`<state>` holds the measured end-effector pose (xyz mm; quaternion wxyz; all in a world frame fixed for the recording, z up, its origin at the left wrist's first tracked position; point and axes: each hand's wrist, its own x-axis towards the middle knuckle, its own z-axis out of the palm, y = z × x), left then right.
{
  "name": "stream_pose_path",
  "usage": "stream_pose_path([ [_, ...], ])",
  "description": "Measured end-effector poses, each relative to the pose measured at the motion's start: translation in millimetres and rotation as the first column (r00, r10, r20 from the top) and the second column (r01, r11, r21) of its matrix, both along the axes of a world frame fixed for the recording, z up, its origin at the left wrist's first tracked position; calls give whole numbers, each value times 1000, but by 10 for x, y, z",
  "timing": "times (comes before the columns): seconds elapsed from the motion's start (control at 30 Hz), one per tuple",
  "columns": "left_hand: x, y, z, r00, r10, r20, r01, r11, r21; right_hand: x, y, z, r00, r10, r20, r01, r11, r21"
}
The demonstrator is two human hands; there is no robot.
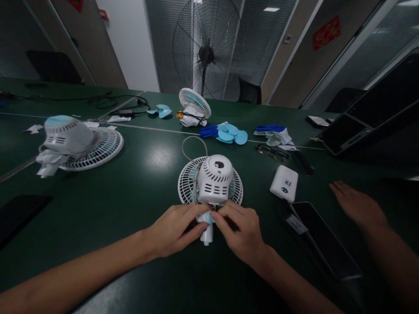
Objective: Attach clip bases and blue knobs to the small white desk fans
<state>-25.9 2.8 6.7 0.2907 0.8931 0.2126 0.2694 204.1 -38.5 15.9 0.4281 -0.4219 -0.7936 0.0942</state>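
Observation:
A small white fan (214, 179) lies face down on the dark green table, its round grille against the surface and its slotted motor housing on top. At the near end of the housing, a white neck piece (207, 235) with a light blue part (208, 217) sticks out towards me. My left hand (181, 229) pinches this neck from the left, thumb and fingers closed on it. From the right, my right hand (240, 226) has its fingers bent around the joint, touching the light blue part. Fingertips partly hide the joint. A thin cord loops behind the housing.
Another person's hand (360, 205) rests at the right. Nearby lie a phone (325, 240), a white power bank (284, 183) and glasses (273, 152). Farther off are blue fan blades (231, 133), a second fan (194, 109) and, leftward, a third fan (81, 144).

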Motion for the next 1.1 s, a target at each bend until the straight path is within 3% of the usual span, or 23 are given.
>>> stream_pose_path([
  [0.17,-4,6,-2,999,5,41,-6,1000,22,191,48,-7,979,134,150,-150,984,99],
  [0.33,5,10,-7,1000,-14,21,13,1000,27,121,91,-47,991,64,114,-84,980,180],
  [0.6,-1,5,4,999,-14,31,14,1000,-2,235,114,14,946,113,304,-189,953,235],
  [0.97,-5,-1,11,1000,-2,6,2,1000,-31,159,193,-64,938,37,344,-153,936,316],
  [1.1,-16,-7,11,1000,-4,2,4,1000,-20,145,142,-90,948,88,305,-182,937,298],
])
